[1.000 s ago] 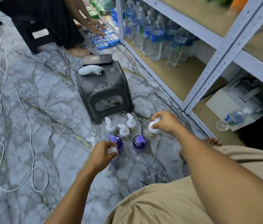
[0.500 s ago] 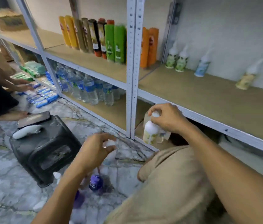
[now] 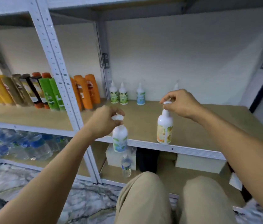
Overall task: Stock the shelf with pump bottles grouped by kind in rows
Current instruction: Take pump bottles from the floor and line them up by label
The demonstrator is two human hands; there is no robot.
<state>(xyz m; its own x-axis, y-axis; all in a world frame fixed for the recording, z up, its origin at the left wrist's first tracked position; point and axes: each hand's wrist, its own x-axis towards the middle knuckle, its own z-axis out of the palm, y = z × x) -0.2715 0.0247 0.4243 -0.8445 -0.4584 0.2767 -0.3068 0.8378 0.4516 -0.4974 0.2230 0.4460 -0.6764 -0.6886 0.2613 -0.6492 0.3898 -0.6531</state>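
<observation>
Beyond both hands runs the wooden shelf (image 3: pixel 143 120), shampoo bottles (image 3: pixel 46 94) lined up past the left hand (image 3: pixel 101 122). That hand grips a green-labelled pump bottle (image 3: pixel 120 140) by its pump, hanging before the shelf's front edge. The right hand (image 3: pixel 181 104), well apart, pinches the pump of an orange-labelled pump bottle (image 3: pixel 164 129) at that edge. Three small pump bottles (image 3: pixel 123 96) stand behind, between the hands.

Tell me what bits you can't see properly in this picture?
Head view, the only one:
- Pump of the green-labelled bottle: mostly covered by the left hand gripping it.
- Pump of the orange-labelled bottle: mostly under fingers of the right hand.
- Back-row bottle behind the right hand: only its tip shows.
- Words on every label: blurred and too small.
</observation>
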